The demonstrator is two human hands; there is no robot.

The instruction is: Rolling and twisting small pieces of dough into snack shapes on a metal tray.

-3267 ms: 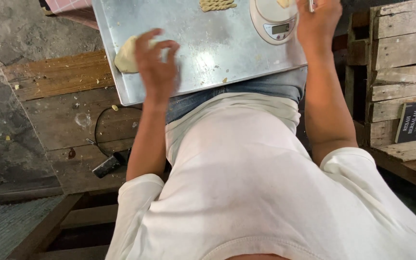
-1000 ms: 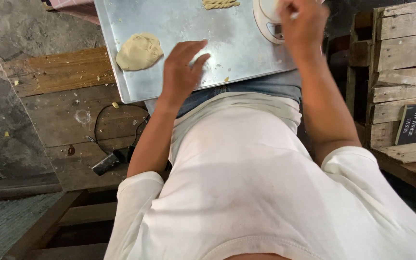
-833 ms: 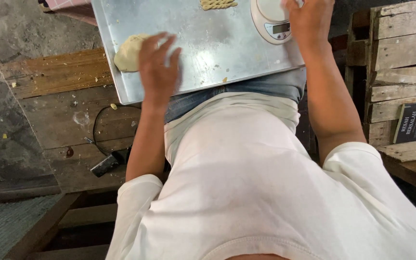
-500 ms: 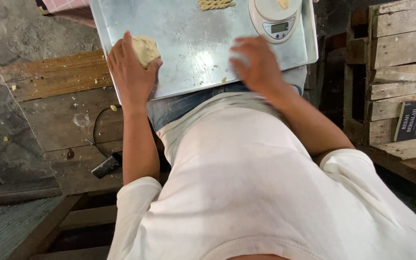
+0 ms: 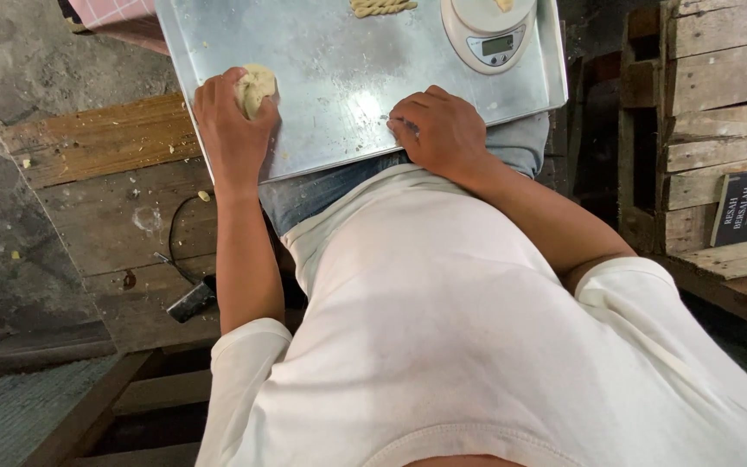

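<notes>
- left hand [image 5: 233, 130] curled around one dough lump [image 5: 257, 86]
- right hand [image 5: 438, 131] knuckled down, fingers bunched, on one metal tray [image 5: 339, 60]
- one twisted dough stick [image 5: 382, 7], one white scale [image 5: 488, 30]

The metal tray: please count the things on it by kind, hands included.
Dough lump, in the left hand: 1
Twisted dough piece: 1
Kitchen scale: 1
Hands, with the right hand: 2
Total on the metal tray: 5

Pretty rough spot: cracked concrete floor [image 5: 10, 173] on the left with worn wooden planks [image 5: 105, 190] laid over it. Stacked wooden pallets [image 5: 719, 104] on the right, dim light overall.
</notes>
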